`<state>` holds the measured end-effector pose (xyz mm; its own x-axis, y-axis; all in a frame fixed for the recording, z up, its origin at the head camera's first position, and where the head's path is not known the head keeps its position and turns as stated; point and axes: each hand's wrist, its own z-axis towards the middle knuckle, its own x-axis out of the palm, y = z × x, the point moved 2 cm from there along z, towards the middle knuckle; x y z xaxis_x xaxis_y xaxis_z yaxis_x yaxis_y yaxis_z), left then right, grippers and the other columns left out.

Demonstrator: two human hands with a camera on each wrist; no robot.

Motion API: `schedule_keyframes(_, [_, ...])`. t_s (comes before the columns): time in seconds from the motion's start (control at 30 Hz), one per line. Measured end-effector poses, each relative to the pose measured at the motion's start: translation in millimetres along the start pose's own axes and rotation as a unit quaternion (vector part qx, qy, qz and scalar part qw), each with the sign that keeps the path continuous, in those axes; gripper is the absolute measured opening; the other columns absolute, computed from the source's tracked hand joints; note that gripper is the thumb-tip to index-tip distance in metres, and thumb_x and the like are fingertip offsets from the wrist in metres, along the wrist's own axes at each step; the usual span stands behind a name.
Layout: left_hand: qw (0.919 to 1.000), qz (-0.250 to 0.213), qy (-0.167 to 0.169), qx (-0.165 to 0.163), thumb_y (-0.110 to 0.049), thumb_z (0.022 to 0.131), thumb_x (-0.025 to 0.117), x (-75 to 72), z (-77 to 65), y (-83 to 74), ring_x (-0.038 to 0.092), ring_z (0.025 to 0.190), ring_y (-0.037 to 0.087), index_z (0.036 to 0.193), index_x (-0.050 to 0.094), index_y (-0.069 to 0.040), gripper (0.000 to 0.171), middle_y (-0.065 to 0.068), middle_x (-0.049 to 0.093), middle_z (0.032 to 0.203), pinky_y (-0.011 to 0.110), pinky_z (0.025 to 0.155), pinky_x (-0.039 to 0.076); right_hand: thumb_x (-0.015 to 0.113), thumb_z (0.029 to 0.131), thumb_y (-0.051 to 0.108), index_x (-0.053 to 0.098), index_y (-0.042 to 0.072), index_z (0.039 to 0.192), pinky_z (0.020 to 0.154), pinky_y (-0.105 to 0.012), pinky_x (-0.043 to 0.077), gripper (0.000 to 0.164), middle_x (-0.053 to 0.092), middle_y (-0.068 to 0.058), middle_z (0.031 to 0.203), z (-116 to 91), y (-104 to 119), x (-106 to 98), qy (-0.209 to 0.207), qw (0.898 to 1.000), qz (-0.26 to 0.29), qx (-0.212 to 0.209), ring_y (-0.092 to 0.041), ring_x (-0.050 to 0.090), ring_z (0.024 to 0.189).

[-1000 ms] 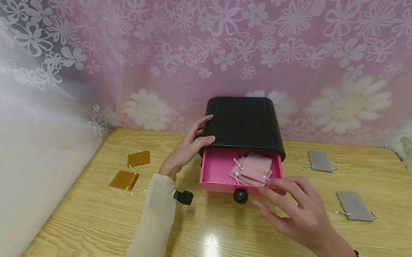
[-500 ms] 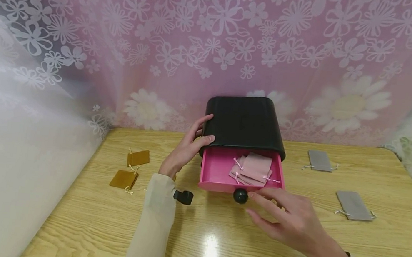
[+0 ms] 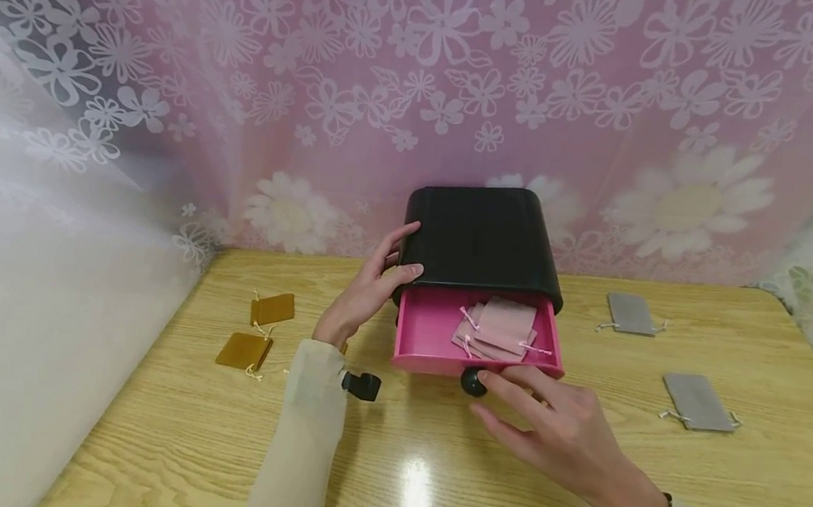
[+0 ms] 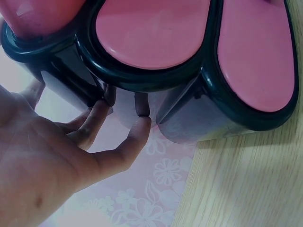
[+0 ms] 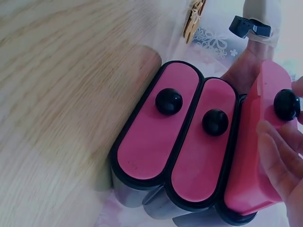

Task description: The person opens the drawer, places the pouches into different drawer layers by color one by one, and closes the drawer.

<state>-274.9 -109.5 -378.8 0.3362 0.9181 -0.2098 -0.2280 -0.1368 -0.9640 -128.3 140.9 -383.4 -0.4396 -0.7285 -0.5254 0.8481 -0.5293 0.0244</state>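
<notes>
A black drawer cabinet (image 3: pixel 482 241) stands at the back of the table with its pink top drawer (image 3: pixel 425 321) pulled out. Several pink drawstring pouches (image 3: pixel 506 326) lie piled in the drawer's right part. My left hand (image 3: pixel 361 294) holds the cabinet's left side, thumb on the top front edge; in the left wrist view its bent fingers (image 4: pixel 135 137) touch the side. At the drawer front is my right hand (image 3: pixel 567 427), index fingertip at the round black knob (image 3: pixel 473 381), thumb apart below it. The right wrist view shows two lower drawers (image 5: pixel 158 127) pushed in.
Two brown drawstring pouches (image 3: pixel 245 351) lie on the wooden table (image 3: pixel 171 444) to the left. Two grey pouches (image 3: pixel 699 402) lie to the right. A pink flowered curtain (image 3: pixel 395 79) hangs right behind the cabinet.
My right hand has moved left and slightly down along the drawer front, from its right corner to the knob. The left hand keeps its hold on the cabinet, and the drawer stays out.
</notes>
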Motion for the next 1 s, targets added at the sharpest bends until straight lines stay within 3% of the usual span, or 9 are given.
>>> schedule_keyframes(1.0, [0.9999, -0.007, 0.004, -0.008, -0.031, 0.101, 0.056, 0.6, -1.7, -1.5, 0.038, 0.146, 0.024, 0.155, 0.035, -0.047, 0.060, 0.003, 0.035, 0.159, 0.054, 0.113, 0.043, 0.055, 0.104, 0.045, 0.080, 0.009, 0.105, 0.055, -0.019, 0.052, 0.044, 0.077, -0.002, 0.090, 7.1, -6.7, 6.7, -0.011, 0.999, -0.005, 0.050, -0.014, 0.072, 0.071])
